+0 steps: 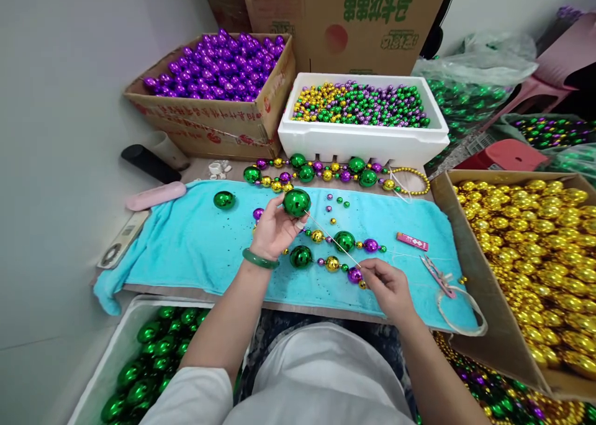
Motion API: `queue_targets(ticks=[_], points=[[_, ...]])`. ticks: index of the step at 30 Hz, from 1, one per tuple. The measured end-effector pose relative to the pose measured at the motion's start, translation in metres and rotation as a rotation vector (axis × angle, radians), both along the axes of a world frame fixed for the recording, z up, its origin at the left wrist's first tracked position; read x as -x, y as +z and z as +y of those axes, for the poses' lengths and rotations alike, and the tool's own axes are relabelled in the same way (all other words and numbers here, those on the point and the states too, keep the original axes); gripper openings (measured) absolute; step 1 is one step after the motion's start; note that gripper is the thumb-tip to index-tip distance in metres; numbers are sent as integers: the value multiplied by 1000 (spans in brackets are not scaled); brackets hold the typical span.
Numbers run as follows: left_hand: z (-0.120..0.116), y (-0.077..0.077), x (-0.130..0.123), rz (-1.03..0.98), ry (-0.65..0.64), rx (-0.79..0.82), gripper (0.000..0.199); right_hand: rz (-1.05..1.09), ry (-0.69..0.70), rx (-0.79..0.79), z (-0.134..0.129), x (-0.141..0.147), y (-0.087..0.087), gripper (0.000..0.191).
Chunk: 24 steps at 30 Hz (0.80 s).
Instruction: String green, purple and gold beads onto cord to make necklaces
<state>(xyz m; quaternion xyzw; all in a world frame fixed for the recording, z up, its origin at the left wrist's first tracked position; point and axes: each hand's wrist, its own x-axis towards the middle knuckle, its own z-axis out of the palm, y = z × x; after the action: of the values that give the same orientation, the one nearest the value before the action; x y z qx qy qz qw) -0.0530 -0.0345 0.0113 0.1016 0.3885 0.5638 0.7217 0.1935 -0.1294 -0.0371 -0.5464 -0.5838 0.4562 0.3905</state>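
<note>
My left hand (274, 223) grips a large shiny green ball bead (297, 202) above the turquoise towel (195, 238). A thin needle (333, 240) runs from this bead down to my right hand (386, 288), whose thumb and forefinger pinch its lower end. Beneath my hands lies a strand of green, gold and purple beads, with a green bead (300, 256) and a purple bead (371, 245) in it. A loose green bead (224, 199) rests on the towel to the left. Several tiny beads (329, 208) are scattered beyond the strand.
A finished-looking bead garland (306, 173) lies along the towel's far edge. Behind it stand a white foam box (363, 140) of small beads and a carton (200, 123) of purple ones. A carton of gold beads (535, 257) is at right. Thread snips (437, 276) lie on the towel.
</note>
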Motion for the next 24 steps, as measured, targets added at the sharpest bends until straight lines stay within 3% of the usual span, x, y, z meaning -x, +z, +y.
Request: queue_targets(ticks=[4, 7, 14, 17, 20, 22, 24], points=[[-7, -4, -5, 55, 69, -75, 18, 11, -12, 3, 2, 3, 1, 23], [-14, -5, -14, 113, 9, -186, 25, 41, -29, 11, 5, 6, 1, 25], [-31, -9, -40, 259, -240, -342, 41, 90, -69, 3, 8, 10, -4, 28], [-33, -11, -48, 359, -468, -374, 45, 139, -97, 11, 11, 9, -2, 28], [-17, -15, -45, 567, -680, -426, 46, 200, -144, 13, 14, 3, 0, 29], [6, -21, -37, 818, -610, -459, 32, 229, -183, 7, 15, -4, 1, 29], [33, -29, -30, 1081, -420, -468, 15, 249, -216, 6, 16, -10, 1, 29]])
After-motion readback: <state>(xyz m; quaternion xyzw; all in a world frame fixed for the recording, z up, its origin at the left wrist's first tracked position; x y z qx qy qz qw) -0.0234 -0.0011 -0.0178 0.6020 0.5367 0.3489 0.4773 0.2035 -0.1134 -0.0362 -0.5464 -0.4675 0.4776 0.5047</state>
